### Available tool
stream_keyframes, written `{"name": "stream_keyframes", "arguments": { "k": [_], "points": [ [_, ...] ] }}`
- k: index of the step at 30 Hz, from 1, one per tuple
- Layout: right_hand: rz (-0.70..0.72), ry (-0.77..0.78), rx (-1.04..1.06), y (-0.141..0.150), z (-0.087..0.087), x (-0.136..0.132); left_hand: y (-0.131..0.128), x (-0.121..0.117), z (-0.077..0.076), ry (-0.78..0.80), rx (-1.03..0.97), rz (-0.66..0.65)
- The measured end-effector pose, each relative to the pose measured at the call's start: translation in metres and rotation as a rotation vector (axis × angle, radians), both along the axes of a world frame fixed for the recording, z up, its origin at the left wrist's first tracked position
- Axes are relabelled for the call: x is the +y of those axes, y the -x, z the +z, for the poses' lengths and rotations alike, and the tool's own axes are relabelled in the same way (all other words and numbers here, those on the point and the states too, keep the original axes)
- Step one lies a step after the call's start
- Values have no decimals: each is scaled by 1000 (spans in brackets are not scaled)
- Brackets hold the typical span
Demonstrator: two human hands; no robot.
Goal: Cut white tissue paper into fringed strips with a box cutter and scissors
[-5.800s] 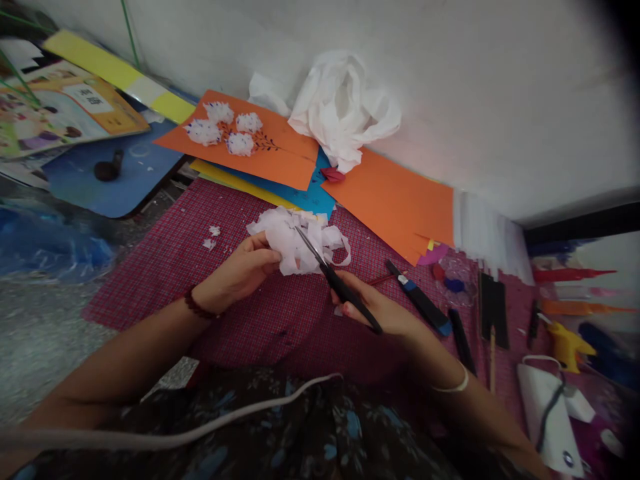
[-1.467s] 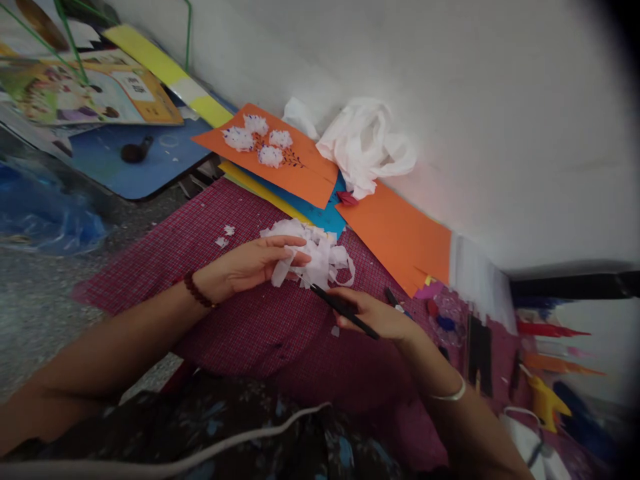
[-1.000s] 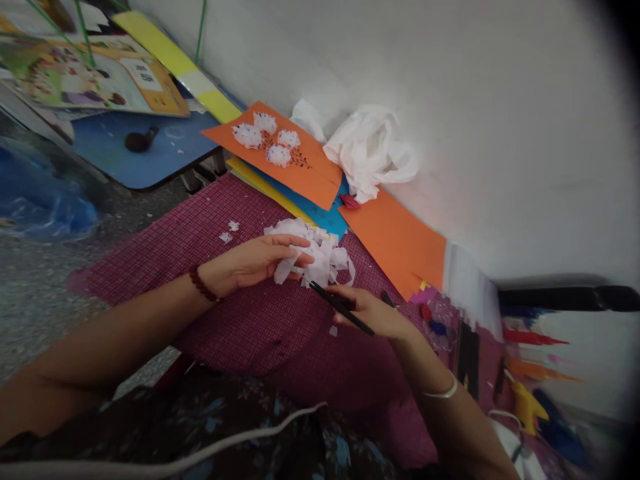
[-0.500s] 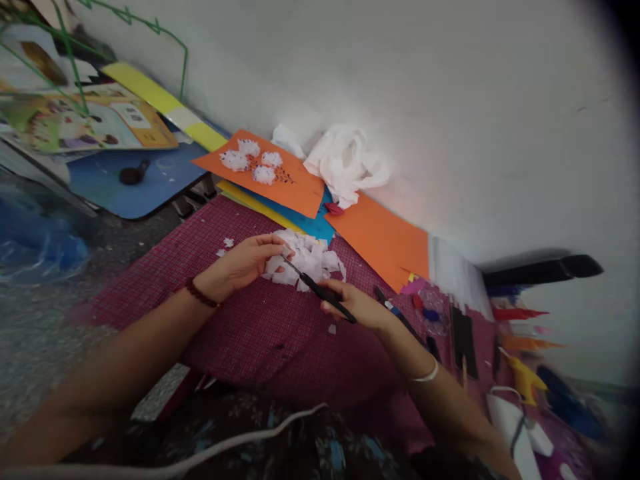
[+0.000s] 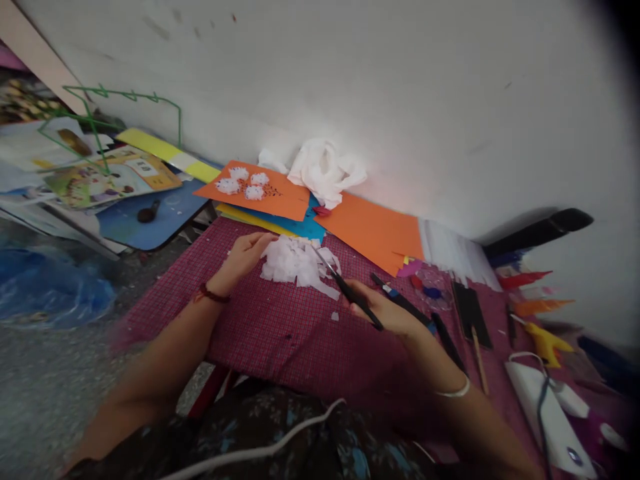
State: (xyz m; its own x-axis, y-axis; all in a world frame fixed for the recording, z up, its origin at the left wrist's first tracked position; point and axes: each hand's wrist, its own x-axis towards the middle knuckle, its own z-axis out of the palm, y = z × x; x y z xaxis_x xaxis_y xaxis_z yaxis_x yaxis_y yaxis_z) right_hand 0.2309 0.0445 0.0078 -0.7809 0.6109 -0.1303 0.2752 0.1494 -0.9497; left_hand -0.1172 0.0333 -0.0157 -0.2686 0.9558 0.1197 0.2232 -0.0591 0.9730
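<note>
My right hand [image 5: 383, 308] grips a pair of scissors [image 5: 356, 295] by its black handles. The narrow blades point up and left, with their tips over the right part of a pile of torn white paper pieces [image 5: 295, 261]. At the pile's left edge is my left hand [image 5: 245, 259], its fingers stretched out toward the paper; I see nothing held in them. Behind the pile lies an orange sheet [image 5: 290, 203] bearing white paper blossoms and drawn stems. Crumpled white paper [image 5: 327, 170] rests against the wall.
A red checked cloth [image 5: 260, 333] covers the table. On the right are a plain orange sheet [image 5: 380, 230], a black strip [image 5: 471, 313], a yellow glue gun [image 5: 549, 343] and a white power strip [image 5: 550, 417]. A blue side table [image 5: 150, 230] stands left, with a booklet [image 5: 120, 177].
My hands have moved apart: the left has drawn back from the scissor tips to the pile's left edge, and the right has shifted right with the scissors. The camera view has tilted up.
</note>
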Motion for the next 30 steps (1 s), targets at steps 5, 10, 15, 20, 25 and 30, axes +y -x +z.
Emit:
{"name": "stream_keyframes", "arguments": {
  "k": [5, 10, 15, 20, 25, 30],
  "points": [
    [-164, 248, 272, -30, -20, -13, -2, 1, -4, -103, 308, 137],
    [-315, 533, 562, -41, -42, -8, -23, 0, 12, -72, 415, 38],
    [-319, 660, 603, -44, -57, -5, -57, -6, 22, -51, 568, -105],
    [-340, 699, 608, -42, -62, -3, -80, -4, 17, -48, 796, -244],
    [-360, 696, 603, -39, -62, -2, -99, 4, 23, 19, 1167, -495],
    [-374, 691, 586, -36, -64, -2, -103, 13, 26, 81, 1229, -509]
  ]
}}
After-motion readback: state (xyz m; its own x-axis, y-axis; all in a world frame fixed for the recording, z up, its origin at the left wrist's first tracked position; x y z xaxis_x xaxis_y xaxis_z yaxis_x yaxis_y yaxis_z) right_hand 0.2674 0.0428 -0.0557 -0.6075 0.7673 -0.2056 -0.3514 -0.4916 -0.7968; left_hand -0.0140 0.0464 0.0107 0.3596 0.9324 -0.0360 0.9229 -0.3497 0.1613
